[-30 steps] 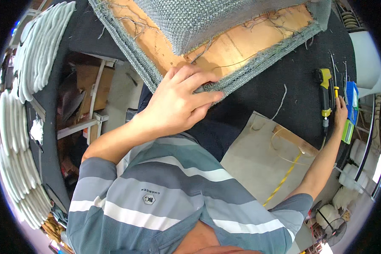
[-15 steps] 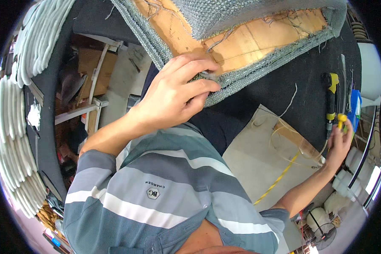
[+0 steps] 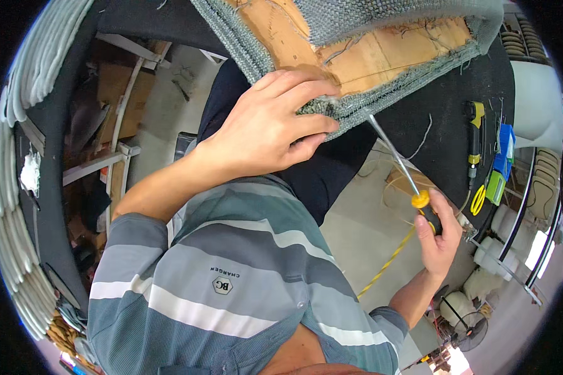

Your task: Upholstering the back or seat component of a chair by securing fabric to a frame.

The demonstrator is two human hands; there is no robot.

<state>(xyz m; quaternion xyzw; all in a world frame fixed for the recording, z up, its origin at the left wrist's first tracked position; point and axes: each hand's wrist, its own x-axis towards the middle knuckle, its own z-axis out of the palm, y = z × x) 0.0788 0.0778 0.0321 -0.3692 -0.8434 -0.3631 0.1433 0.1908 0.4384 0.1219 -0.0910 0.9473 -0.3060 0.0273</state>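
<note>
A wooden board (image 3: 381, 59) edged with grey-blue woven fabric (image 3: 381, 100) lies before me at the top, with frayed threads and a loose fabric flap over its far part. My left hand (image 3: 288, 122) is closed on the near corner of this fabric-covered board, fingers curled over the folded edge. Lower right, my right hand (image 3: 438, 234) grips the yellow and black handle of a screwdriver (image 3: 397, 156). Its metal shaft points up and left, and the tip appears close to the fabric edge; I cannot tell whether they touch.
On the black work surface (image 3: 444, 137) at the right lie a black and yellow air tool (image 3: 475, 134), scissors with yellow handles (image 3: 478, 200) and a blue and green box (image 3: 500, 165). Stacks of pale padded strips (image 3: 12, 200) stand at the far left. A yellow hose (image 3: 388, 265) hangs over the floor.
My right hand has come leftward from beside the air tool, bringing the screwdriver toward the board. The left hand keeps its hold on the corner, and the view has shifted slightly.
</note>
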